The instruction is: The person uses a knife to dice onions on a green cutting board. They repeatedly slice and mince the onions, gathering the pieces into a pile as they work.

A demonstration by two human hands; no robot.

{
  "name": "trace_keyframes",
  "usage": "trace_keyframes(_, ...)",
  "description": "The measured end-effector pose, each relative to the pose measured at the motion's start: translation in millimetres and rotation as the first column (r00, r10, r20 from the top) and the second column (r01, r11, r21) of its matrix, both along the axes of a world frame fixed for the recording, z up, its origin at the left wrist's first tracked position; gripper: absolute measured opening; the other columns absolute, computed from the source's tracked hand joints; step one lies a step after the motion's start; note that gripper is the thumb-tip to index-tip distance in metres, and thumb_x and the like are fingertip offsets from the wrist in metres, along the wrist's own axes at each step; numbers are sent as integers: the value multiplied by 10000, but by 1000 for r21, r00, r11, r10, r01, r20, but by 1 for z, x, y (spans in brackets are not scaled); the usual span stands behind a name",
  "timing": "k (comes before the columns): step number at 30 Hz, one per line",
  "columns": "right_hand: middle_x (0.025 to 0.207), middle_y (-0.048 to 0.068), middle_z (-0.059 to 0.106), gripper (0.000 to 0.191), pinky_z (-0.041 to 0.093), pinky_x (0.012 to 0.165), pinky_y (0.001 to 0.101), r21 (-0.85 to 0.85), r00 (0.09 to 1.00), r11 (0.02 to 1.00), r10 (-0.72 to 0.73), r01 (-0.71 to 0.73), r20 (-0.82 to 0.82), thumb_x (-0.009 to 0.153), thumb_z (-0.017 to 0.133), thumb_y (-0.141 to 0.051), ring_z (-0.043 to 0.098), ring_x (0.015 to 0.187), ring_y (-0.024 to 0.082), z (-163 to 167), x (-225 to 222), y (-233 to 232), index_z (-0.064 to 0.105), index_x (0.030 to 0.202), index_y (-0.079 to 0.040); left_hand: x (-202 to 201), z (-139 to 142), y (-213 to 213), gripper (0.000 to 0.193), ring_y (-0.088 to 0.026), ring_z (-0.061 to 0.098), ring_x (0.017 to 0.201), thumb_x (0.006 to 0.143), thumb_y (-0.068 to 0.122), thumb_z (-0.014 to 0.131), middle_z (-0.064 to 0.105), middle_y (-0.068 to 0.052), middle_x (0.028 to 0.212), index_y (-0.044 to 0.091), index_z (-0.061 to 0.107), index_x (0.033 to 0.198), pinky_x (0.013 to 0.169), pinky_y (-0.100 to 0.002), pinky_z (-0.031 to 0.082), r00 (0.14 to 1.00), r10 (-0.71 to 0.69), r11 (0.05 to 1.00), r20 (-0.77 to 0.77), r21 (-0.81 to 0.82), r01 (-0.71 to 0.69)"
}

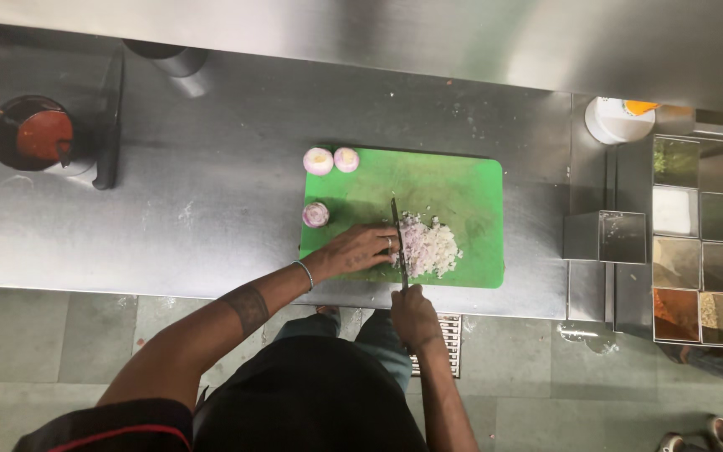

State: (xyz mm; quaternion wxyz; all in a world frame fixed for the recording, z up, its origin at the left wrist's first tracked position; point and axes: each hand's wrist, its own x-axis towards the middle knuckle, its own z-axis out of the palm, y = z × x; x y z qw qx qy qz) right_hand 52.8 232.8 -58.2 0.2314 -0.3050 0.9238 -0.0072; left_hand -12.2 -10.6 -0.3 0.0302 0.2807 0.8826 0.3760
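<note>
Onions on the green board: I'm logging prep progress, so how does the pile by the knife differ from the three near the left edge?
The chopped onion pile is minced into small loose pieces; the three peeled onions are whole and round. The pile lies beside the knife; the onions sit apart. Both are pinkish-white.

A long, dark-bladed knife [397, 243] lies point-away across a green cutting board [462, 188] beside a pale pink heap of finely chopped onion [428, 247], while three peeled onion halves [331, 160] sit at the board's far-left edge.
</note>
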Motion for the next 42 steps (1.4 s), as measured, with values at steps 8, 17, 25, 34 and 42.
trace_keyframes(8, 1092, 279, 591, 369, 606, 719, 391, -19, 991, 998, -58, 61, 119, 838, 746, -86, 691, 860, 359, 10, 30, -10, 605, 1158, 31, 4, 14, 0, 235, -281, 708, 996, 914, 263, 705, 663, -59, 1282, 79, 702, 1060, 886, -397, 585, 997, 32, 999, 69, -33, -30)
trace_keyframes(17, 954, 311, 710, 588, 571, 750, 554, -318, 795, 729, -548, 607, 261, 1018, 458, -275, 706, 844, 497, -28, 40, -23, 305, 1277, 231, 3, 17, 0, 254, -272, 718, 982, 926, 272, 681, 656, -34, 1280, 89, 686, 1101, 862, -393, 590, 998, 7, 1000, 59, -23, -5)
trace_keyframes(25, 920, 342, 696, 352, 533, 762, 592, -415, 731, 602, -580, 682, 359, 1027, 507, -281, 664, 866, 523, -33, 32, -32, 451, 1119, 54, 0, 15, 1, 230, -254, 679, 1049, 942, 277, 674, 624, -43, 1271, 98, 670, 1087, 893, -397, 587, 996, 2, 992, 87, -127, 9)
trace_keyframes(34, 672, 86, 560, 322, 530, 480, 429, -101, 379, 476, -536, 874, 755, 1014, 524, -325, 598, 514, 250, 9, 4, 6, 514, 1071, -8, 9, 2, 6, 244, -285, 586, 1207, 868, 254, 744, 600, -87, 1245, 103, 663, 1042, 1102, -439, 466, 996, 24, 994, -80, -101, -32)
trace_keyframes(42, 887, 281, 710, 296, 515, 781, 591, -427, 788, 662, -531, 616, 313, 988, 569, -291, 663, 854, 514, -5, 22, -12, 514, 1028, -3, 32, -1, 3, 439, -331, 539, 1171, 779, 333, 818, 504, -151, 1175, 76, 644, 1089, 1062, -454, 443, 958, 279, 957, -68, -63, -283)
